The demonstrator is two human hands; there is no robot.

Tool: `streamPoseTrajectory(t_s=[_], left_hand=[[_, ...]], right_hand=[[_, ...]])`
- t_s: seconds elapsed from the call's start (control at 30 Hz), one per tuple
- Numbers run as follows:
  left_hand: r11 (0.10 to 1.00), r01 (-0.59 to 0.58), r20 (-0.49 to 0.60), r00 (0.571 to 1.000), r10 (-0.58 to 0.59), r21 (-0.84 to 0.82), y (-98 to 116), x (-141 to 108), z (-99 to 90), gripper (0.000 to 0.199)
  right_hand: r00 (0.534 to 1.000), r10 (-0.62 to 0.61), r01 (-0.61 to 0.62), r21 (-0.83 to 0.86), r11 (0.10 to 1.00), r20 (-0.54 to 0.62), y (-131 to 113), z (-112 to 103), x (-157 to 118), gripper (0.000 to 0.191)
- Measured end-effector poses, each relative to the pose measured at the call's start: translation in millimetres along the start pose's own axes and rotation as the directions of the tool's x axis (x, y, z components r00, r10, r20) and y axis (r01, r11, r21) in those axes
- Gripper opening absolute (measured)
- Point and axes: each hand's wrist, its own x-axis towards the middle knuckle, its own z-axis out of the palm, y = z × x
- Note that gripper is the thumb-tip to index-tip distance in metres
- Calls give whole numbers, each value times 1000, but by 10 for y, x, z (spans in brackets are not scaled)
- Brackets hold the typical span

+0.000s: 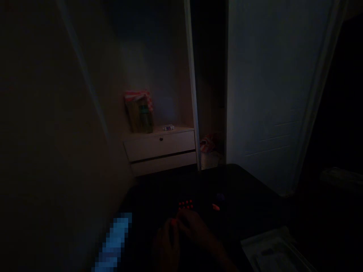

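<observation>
In the dim light, my left hand (167, 243) and my right hand (194, 226) meet low over the dark table. Between their fingertips is a small bright red piece (174, 222), too dark and small to name. The fingers of my left hand are closed round it, and those of my right hand bend in against it. Just beyond my right hand lie small red dots (185, 204) in rows. Farther right is a small orange-pink object (216, 207), with a faint purple item (220, 197) behind it.
The black table (235, 181) has a pale tray-like object (272, 249) at its right front. A blurred bright blue strip (113, 241) shows at left. Behind stands a cupboard with drawers (161, 145), a green bottle (146, 119) and a white sliding door (266, 83).
</observation>
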Motion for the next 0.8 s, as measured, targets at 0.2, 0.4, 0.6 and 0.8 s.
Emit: streamPoseTrajectory(t_s=[0.2,0.4,0.6,0.8], left_hand=[[1000,-16,2,1000,16,2,-53,-11,4,43],[992,-120,-11,993,120,39,-156,-29,46,40],[996,-75,26,997,74,47,-177,-20,96,47],[999,31,0,1000,-31,-45,-77,1,85,52]], right_hand=[[999,-29,30,21,999,-21,16,3,-9,14],[999,-11,13,53,999,-36,-19,-1,-6,14],[997,-11,18,92,996,-70,-78,-22,-17,16],[997,20,-13,95,995,-73,-50,-21,5,15]])
